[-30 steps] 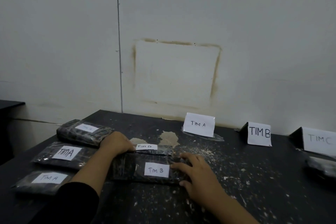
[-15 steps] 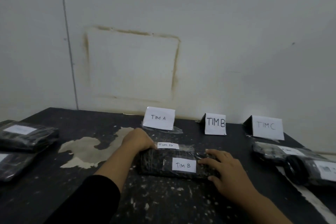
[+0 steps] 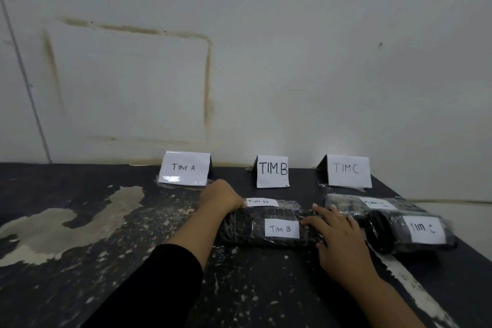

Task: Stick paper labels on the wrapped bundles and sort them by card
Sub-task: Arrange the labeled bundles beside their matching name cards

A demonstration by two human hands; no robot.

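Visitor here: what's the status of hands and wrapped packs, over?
Left hand curled at left end of TIM B bundles, grip hidden. Right hand flat on front TIM B bundle. Both before TIM B card. TIM C bundles close right.

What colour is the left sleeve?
The left sleeve is black, clearest in the head view.

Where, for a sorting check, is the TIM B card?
Head view, centre: the TIM B card stands between the TIM A card and TIM C card.
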